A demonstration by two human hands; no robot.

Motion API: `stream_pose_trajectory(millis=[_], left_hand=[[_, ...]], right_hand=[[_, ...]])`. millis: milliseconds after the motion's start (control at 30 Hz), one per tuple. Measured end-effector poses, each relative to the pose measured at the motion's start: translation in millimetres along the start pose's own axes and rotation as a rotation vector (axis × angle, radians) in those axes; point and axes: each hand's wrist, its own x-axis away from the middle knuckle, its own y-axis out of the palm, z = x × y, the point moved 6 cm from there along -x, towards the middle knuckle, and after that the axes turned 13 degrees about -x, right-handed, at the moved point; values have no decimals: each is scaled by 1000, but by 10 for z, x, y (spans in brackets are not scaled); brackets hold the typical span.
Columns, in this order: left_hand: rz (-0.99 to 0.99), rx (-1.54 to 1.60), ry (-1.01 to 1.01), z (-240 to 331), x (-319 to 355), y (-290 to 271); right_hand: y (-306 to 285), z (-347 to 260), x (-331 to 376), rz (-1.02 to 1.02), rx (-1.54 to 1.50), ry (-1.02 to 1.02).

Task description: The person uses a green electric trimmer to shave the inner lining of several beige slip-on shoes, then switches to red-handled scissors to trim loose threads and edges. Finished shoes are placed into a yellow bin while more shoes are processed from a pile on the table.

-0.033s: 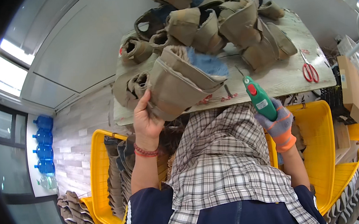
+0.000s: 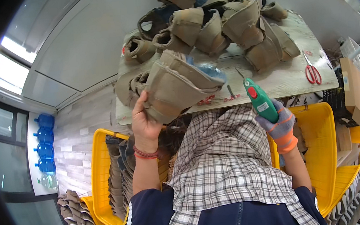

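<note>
My left hand (image 2: pixel 145 124), bare and with a red bead bracelet, is closed on the lower left side of a tan boot upper (image 2: pixel 173 89). The upper is held tilted over the table's front edge, with beige and blue fleece lining (image 2: pixel 211 72) showing at its opening. In a grey and orange knit glove, my right hand (image 2: pixel 279 124) wraps round a green handheld power tool (image 2: pixel 261 101) with a red button. Its thin metal tip points up and left, apart from the upper. Part of the left fingers is hidden behind the upper.
More tan boot uppers (image 2: pixel 241 22) are heaped at the back of the worn white table (image 2: pixel 316 72). Red-handled scissors (image 2: pixel 313 73) lie at its right. Yellow crates (image 2: pixel 101 178) stand on both sides of me, the left one holding stacked pieces. A cardboard box (image 2: pixel 353 90) is farther right.
The boot upper in my left hand has tipped, so less of its blue lining shows. The right hand and the green tool have barely moved.
</note>
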Motion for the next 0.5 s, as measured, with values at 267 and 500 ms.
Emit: stream_pose_trajectory(millis=[267, 500], left_hand=[[-43, 111, 66, 238, 215, -307], [76, 152, 79, 211, 90, -494]], right_hand=[[162, -229, -138, -124, 290, -447], [171, -32, -9, -93, 315, -501]])
